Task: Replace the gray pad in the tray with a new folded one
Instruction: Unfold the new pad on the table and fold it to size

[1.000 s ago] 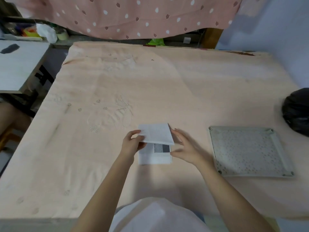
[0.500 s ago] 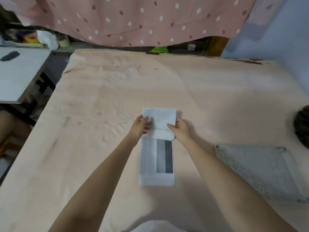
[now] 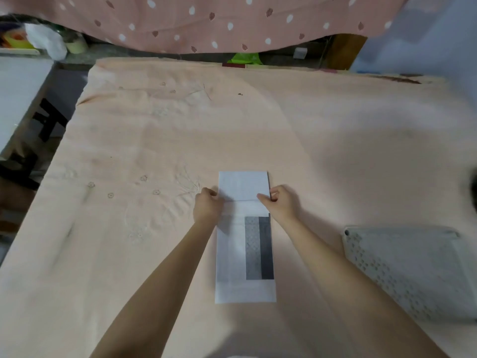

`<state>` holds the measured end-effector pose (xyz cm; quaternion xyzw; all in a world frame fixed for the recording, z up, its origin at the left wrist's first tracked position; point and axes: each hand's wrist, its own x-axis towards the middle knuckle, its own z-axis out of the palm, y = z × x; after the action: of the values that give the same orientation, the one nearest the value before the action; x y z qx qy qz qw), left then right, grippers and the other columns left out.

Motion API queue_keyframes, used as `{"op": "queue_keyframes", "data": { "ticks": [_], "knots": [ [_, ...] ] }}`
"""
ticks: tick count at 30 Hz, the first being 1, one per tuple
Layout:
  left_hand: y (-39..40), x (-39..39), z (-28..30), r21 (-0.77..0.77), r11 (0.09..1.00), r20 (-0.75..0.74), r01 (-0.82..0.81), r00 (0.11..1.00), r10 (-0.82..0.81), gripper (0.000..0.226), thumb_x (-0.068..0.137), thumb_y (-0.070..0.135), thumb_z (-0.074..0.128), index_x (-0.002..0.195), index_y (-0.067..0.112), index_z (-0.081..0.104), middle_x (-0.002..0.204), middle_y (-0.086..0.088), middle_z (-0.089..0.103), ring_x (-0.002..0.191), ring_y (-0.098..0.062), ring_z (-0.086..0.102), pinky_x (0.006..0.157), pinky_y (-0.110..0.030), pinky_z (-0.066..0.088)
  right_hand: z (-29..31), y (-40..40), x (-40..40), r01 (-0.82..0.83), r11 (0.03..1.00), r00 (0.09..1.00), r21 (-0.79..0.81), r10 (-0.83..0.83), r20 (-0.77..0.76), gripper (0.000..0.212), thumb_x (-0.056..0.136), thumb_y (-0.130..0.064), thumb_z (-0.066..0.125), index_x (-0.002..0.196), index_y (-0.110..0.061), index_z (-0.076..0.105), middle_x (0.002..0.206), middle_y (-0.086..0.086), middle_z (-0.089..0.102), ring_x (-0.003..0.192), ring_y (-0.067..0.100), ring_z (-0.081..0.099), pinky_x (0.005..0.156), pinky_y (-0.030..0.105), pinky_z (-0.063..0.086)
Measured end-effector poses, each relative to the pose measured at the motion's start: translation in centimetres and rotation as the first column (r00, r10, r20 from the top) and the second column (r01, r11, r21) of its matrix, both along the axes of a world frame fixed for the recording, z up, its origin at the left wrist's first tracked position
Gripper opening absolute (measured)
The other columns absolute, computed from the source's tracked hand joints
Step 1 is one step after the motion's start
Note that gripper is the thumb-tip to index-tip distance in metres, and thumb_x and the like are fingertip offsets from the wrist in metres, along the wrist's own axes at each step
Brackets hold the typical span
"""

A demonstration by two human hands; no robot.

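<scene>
A long white folded pad with a gray patterned panel lies lengthwise on the peach-covered table, straight ahead of me. My left hand pinches the pad's left edge near its far fold. On the opposite edge, my right hand pinches the pad at the same height. The far section lies unfolded flat away from me. A gray perforated tray sits on the table to the right of the pad, with nothing visible inside it.
A pink spotted curtain hangs behind the table. A white side table stands at the left, with clutter behind it. A dark object shows at the right edge.
The pad has been unfolded from a small square into a long strip stretching away from me. Both hands moved farther out along its edges. My view shifted closer, so the tray sits lower right.
</scene>
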<state>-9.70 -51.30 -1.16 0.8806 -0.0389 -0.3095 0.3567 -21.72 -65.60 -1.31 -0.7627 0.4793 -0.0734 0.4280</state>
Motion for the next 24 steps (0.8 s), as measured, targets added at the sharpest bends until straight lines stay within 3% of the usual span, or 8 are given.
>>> {"op": "queue_keyframes", "data": {
  "ticks": [4,7,11,13,15,18,21,24],
  "knots": [
    [-1.1,0.1,-0.1,0.030,0.998,-0.122,0.059,0.991,-0.055,0.045,0.081,0.031,0.064,0.111,0.000,0.050,0.110,-0.016,0.059,0.096,-0.036,0.063,0.082,-0.040,0.053,0.2,0.0,0.9,0.051,0.997,0.998,0.058,-0.049,-0.025,0.040,0.076,-0.043,0.073,0.071,-0.016,0.044,0.057,-0.007,0.042,0.054,0.011,0.043,0.049,0.023,0.031],
    [-1.5,0.4,0.4,-0.040,0.999,-0.232,-0.010,0.973,0.000,0.039,0.085,0.022,0.063,0.112,-0.004,0.055,0.087,-0.013,0.061,0.087,-0.029,0.062,0.065,-0.029,0.045,0.8,0.0,1.3,0.049,0.996,0.996,0.074,-0.043,-0.083,0.053,0.077,-0.053,0.068,0.060,-0.021,0.028,0.051,-0.007,0.033,0.047,0.010,0.035,0.047,0.025,0.025],
    [-1.1,1.1,0.4,-0.009,0.999,-0.189,0.040,0.981,-0.041,0.025,0.083,0.026,0.063,0.081,0.001,0.057,0.072,-0.010,0.057,0.070,-0.026,0.059,0.062,-0.028,0.039,1.5,-0.5,1.3,-0.061,0.995,0.976,-0.075,0.044,-0.212,0.043,0.086,-0.041,0.061,0.060,-0.020,0.034,0.057,-0.008,0.043,0.056,0.014,0.046,0.046,0.025,0.026],
    [-1.2,1.2,0.6,-0.099,0.995,-0.196,0.019,0.980,-0.039,0.029,0.086,0.017,0.059,0.063,0.008,0.045,0.062,-0.004,0.044,0.055,-0.020,0.046,0.056,-0.028,0.038,1.7,-0.7,1.3,-0.067,0.994,0.975,-0.080,0.049,-0.216,0.036,0.086,-0.036,0.060,0.061,-0.020,0.039,0.061,-0.008,0.048,0.062,0.016,0.051,0.048,0.024,0.029],
    [-1.3,1.3,1.3,-0.210,0.976,-0.282,-0.063,0.959,0.001,0.029,0.089,0.013,0.058,0.064,0.009,0.044,0.065,-0.005,0.045,0.056,-0.018,0.047,0.053,-0.026,0.044,1.8,-0.7,1.2,-0.042,0.996,0.982,-0.079,0.026,-0.190,0.027,0.085,-0.030,0.061,0.066,-0.019,0.046,0.066,-0.006,0.053,0.066,0.017,0.054,0.053,0.025,0.034],
    [-1.4,1.4,2.6,-0.317,0.886,-0.552,-0.337,0.826,0.117,0.014,0.089,0.012,0.060,0.078,0.004,0.055,0.072,-0.012,0.056,0.063,-0.023,0.059,0.051,-0.027,0.055,1.8,-0.6,1.4,0.035,0.999,0.998,0.007,-0.035,-0.061,0.014,0.082,-0.022,0.063,0.076,-0.016,0.053,0.074,-0.004,0.057,0.072,0.017,0.055,0.065,0.027,0.044],
    [-1.4,1.9,3.2,-0.355,0.785,-0.738,-0.507,0.667,0.097,0.006,0.091,0.009,0.055,0.086,0.005,0.056,0.079,-0.014,0.059,0.070,-0.025,0.062,0.047,-0.028,0.056,2.2,-0.2,1.9,0.144,0.929,0.971,0.342,-0.200,0.133,0.016,0.084,-0.023,0.063,0.077,-0.013,0.054,0.071,-0.001,0.052,0.073,0.019,0.055,0.067,0.034,0.054],
    [-2.1,2.6,4.2,-0.377,0.772,-0.779,-0.512,0.626,0.036,0.015,0.092,0.011,0.050,0.079,0.009,0.053,0.067,-0.008,0.060,0.064,-0.022,0.063,0.048,-0.026,0.056,2.9,-0.6,2.6,0.273,0.926,0.931,0.260,-0.323,0.171,0.027,0.085,-0.032,0.057,0.069,-0.012,0.048,0.066,-0.001,0.048,0.064,0.019,0.048,0.056,0.028,0.041]
  ]
}}
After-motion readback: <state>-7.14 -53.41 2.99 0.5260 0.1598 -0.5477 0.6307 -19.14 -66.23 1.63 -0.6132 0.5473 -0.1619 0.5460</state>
